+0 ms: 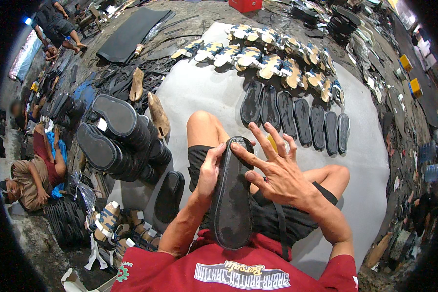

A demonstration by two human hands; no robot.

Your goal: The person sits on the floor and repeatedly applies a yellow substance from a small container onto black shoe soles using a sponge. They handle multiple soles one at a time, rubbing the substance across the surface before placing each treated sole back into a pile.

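Note:
A black shoe sole (232, 209) stands lengthwise over my lap, its broad end away from me. My left hand (209, 173) is closed on its left edge near the far end, with the thumb along the rim. My right hand (282, 175) has its fingers spread, and the index fingertip rests on the sole's face near the far end. A row of black soles (301, 121) lies on the grey sheet beyond my right hand. Another sole (169, 194) lies by my left forearm. Something yellow behind my right fingers is mostly hidden.
Strapped sandals (250, 58) stand in rows on the far part of the grey sheet (365, 180). Tall stacks of soles (114, 114) and a wooden shoe last (158, 114) are at the left. More sandals (107, 221) lie near left. A person (31, 177) sits farther left.

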